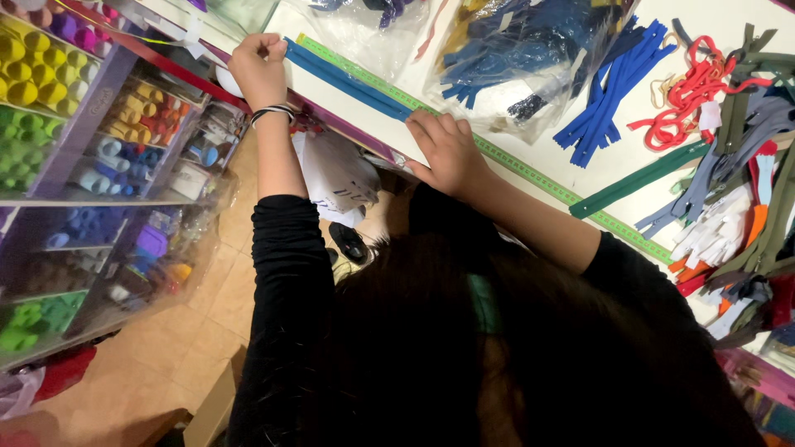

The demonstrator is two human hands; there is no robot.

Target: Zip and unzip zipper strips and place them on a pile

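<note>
A long blue zipper (348, 81) lies stretched along a green measuring tape (530, 170) fixed at the edge of a white counter (513, 136). My left hand (259, 62), with black and white bands at the wrist, pinches the zipper's far end at the upper left. My right hand (447, 149) presses flat on the zipper's other end, holding it against the tape. Both arms are in black sleeves, and dark hair fills the lower part of the view.
On the counter lie clear bags of zippers (530, 41), loose blue zippers (613, 83), red ones (691, 83), a dark green zipper (638, 178) and a mixed pile (745, 215). Shelves of coloured thread spools (50, 83) stand at the left above a tiled floor (166, 348).
</note>
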